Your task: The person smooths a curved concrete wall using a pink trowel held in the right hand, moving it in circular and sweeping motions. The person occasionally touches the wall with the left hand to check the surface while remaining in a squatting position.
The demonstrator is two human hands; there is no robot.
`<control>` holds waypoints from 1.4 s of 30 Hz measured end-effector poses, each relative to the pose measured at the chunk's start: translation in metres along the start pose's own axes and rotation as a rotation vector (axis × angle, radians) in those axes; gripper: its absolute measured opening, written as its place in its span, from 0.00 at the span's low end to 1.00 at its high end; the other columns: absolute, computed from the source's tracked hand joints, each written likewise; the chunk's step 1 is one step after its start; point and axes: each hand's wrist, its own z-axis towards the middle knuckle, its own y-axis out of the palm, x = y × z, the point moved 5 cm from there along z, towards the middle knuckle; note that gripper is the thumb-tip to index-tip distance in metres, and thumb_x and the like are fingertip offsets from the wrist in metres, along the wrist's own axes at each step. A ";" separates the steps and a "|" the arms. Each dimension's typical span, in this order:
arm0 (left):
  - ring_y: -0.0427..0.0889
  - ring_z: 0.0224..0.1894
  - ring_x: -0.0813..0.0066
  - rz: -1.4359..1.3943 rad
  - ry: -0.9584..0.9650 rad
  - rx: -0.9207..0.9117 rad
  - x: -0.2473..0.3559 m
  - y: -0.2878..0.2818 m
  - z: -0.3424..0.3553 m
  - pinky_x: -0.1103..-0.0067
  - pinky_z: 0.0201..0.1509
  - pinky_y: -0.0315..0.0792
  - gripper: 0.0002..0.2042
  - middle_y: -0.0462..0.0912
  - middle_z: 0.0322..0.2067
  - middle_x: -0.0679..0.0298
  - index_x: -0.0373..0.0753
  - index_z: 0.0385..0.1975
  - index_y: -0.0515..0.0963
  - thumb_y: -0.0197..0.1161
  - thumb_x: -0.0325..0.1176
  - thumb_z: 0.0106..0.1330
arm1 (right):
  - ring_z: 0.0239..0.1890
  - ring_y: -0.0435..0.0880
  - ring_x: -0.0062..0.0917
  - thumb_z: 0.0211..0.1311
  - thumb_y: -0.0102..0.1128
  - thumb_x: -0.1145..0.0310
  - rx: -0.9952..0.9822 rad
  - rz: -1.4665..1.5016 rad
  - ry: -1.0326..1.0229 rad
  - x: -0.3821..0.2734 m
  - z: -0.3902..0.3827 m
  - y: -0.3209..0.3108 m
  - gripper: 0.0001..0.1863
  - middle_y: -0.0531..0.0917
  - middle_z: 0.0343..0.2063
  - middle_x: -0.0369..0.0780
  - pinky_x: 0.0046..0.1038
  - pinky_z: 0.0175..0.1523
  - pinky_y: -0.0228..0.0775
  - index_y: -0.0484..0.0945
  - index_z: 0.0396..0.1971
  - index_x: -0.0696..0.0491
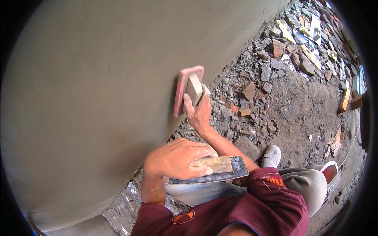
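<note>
My right hand (pixel 201 113) is closed round the pale block handle of a pink-edged sponge float (pixel 181 92). The float is at the smooth grey plastered wall (pixel 98 86), near its lower edge; whether its whole face touches cannot be made out. Closer to my body, my left hand (pixel 175 157) grips the worn wooden handle of a dark, flat plastering float (pixel 238 167). That second float lies above my lap, apart from the wall, its long blade pointing right. My left fingers partly cover its handle.
Rubble and broken bricks (pixel 249 90) line the wall's foot. Scraps and torn packaging (pixel 311 55) lie at the far right. A yellowish wooden block (pixel 345 100) rests by the right edge. My shoe (pixel 271 156) stands on the rough dirt ground (pixel 291 114).
</note>
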 end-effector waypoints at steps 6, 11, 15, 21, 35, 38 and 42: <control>0.85 0.47 0.50 0.016 0.001 -0.026 -0.002 0.000 0.000 0.65 0.53 0.78 0.22 0.86 0.46 0.50 0.36 0.51 0.81 0.69 0.40 0.59 | 0.42 0.80 0.58 0.68 0.62 0.59 -0.253 -0.148 0.100 0.018 -0.065 0.024 0.34 0.73 0.48 0.58 0.52 0.42 0.74 0.60 0.66 0.60; 0.86 0.47 0.50 0.059 0.037 -0.011 0.002 -0.002 0.002 0.65 0.53 0.78 0.21 0.86 0.46 0.51 0.35 0.52 0.81 0.69 0.39 0.61 | 0.50 0.81 0.57 0.69 0.63 0.60 -0.107 0.010 0.053 0.021 -0.056 0.008 0.33 0.75 0.54 0.60 0.47 0.51 0.75 0.61 0.65 0.61; 0.85 0.48 0.51 0.006 0.128 -0.030 0.008 -0.002 0.003 0.66 0.53 0.78 0.21 0.86 0.46 0.51 0.34 0.52 0.81 0.69 0.40 0.63 | 0.50 0.80 0.55 0.69 0.63 0.63 0.144 0.028 -0.204 -0.039 0.069 -0.025 0.32 0.75 0.53 0.59 0.46 0.52 0.74 0.62 0.64 0.63; 0.83 0.51 0.48 -0.049 0.137 -0.066 0.014 -0.003 0.008 0.63 0.58 0.75 0.23 0.85 0.48 0.52 0.34 0.52 0.79 0.67 0.42 0.61 | 0.48 0.78 0.61 0.66 0.65 0.62 0.075 0.004 -0.235 -0.019 0.004 0.027 0.38 0.74 0.54 0.60 0.51 0.49 0.74 0.57 0.68 0.62; 0.84 0.49 0.49 -0.059 0.221 -0.040 0.022 -0.013 0.001 0.64 0.54 0.76 0.22 0.85 0.48 0.50 0.33 0.52 0.79 0.65 0.45 0.66 | 0.53 0.79 0.54 0.69 0.61 0.63 0.333 -0.238 -0.576 -0.164 0.254 -0.083 0.36 0.77 0.51 0.58 0.47 0.56 0.72 0.56 0.70 0.61; 0.85 0.49 0.51 -0.083 0.183 -0.034 0.018 -0.006 -0.013 0.65 0.54 0.76 0.23 0.85 0.48 0.51 0.33 0.53 0.79 0.65 0.45 0.66 | 0.52 0.79 0.57 0.69 0.61 0.63 0.212 -0.023 -0.487 -0.127 0.215 -0.054 0.38 0.76 0.53 0.61 0.49 0.54 0.73 0.54 0.70 0.63; 0.86 0.50 0.53 -0.052 0.208 -0.059 0.017 -0.010 -0.001 0.66 0.56 0.77 0.23 0.86 0.48 0.53 0.33 0.53 0.80 0.66 0.44 0.66 | 0.55 0.79 0.55 0.66 0.65 0.69 -0.035 -0.070 -0.337 -0.011 0.003 0.032 0.45 0.74 0.57 0.61 0.47 0.59 0.72 0.43 0.72 0.57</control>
